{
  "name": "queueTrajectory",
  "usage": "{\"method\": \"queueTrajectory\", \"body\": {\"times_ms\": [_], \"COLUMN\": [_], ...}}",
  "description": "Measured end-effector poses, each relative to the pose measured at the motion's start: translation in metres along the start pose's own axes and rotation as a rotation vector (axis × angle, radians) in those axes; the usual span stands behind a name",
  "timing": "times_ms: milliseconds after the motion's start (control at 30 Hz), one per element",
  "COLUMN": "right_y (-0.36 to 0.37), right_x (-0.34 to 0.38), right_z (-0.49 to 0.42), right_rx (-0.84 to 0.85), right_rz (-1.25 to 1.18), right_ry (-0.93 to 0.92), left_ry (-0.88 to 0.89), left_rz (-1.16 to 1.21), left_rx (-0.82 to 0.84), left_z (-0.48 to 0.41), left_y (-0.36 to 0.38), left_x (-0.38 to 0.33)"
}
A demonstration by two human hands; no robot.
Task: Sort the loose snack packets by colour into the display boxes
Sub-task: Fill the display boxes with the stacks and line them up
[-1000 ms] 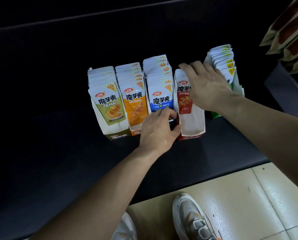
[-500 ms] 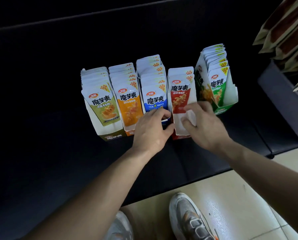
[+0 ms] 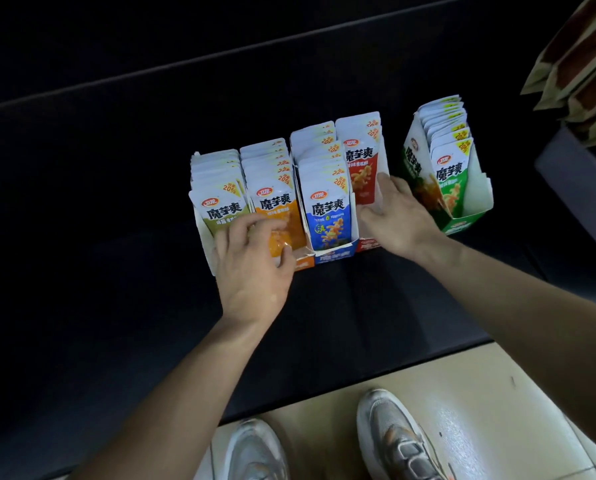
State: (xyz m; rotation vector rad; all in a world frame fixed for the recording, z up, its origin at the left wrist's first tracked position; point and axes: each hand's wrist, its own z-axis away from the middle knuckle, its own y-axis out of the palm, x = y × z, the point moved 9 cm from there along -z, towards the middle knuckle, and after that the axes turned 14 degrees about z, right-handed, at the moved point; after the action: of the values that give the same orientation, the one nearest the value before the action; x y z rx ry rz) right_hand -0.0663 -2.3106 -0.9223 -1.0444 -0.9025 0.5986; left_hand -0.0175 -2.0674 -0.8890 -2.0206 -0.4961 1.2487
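Head view, looking down on a dark counter [image 3: 116,271]: four display boxes stand touching side by side. From left to right they are an olive box [image 3: 203,240], an orange box [image 3: 305,263], a blue box [image 3: 334,258] and a red box [image 3: 367,244]. A green box [image 3: 462,226] stands apart to the right, turned at an angle. Each box holds upright packets of its own colour: olive packets [image 3: 220,209], orange packets [image 3: 275,202], blue packets [image 3: 327,209], red packets [image 3: 358,157] and green packets [image 3: 448,171]. The red row is short and sits toward the back of its box. The left hand [image 3: 251,271] is at the front of the olive and orange boxes. Its fingers are bent against the front olive packet and its thumb lies on the front orange packet; I cannot tell whether it pinches anything. The right hand [image 3: 402,216] rests at the front of the red box, its fingers lying fairly straight and pointing left into the box's bare front part. Its thumb is raised beside the front red packet. Below the counter edge, two grey shoes [image 3: 393,441] stand on a pale tiled floor [image 3: 480,393]. Brown bags [image 3: 583,64] hang at the upper right.
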Motion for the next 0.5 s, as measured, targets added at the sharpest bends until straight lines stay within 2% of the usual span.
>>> {"method": "queueTrajectory", "body": {"times_ms": [100, 167, 300, 500], "right_y": [-0.001, 0.000, 0.006, 0.008], "right_x": [0.000, -0.002, 0.002, 0.008], "right_z": [-0.001, 0.003, 0.015, 0.010], "right_rx": [0.004, 0.002, -0.059, -0.009], "right_rz": [-0.013, -0.005, 0.036, 0.061], "right_ry": [0.007, 0.011, -0.010, -0.028], "left_ry": [-0.129, -0.151, -0.137, -0.068], "left_rz": [-0.108, -0.123, -0.075, -0.091], "left_rx": [0.004, 0.026, 0.073, 0.086], "left_z": [0.006, 0.008, 0.008, 0.014], "left_y": [-0.005, -0.005, 0.002, 0.013], "left_x": [0.019, 0.029, 0.030, 0.014]}}
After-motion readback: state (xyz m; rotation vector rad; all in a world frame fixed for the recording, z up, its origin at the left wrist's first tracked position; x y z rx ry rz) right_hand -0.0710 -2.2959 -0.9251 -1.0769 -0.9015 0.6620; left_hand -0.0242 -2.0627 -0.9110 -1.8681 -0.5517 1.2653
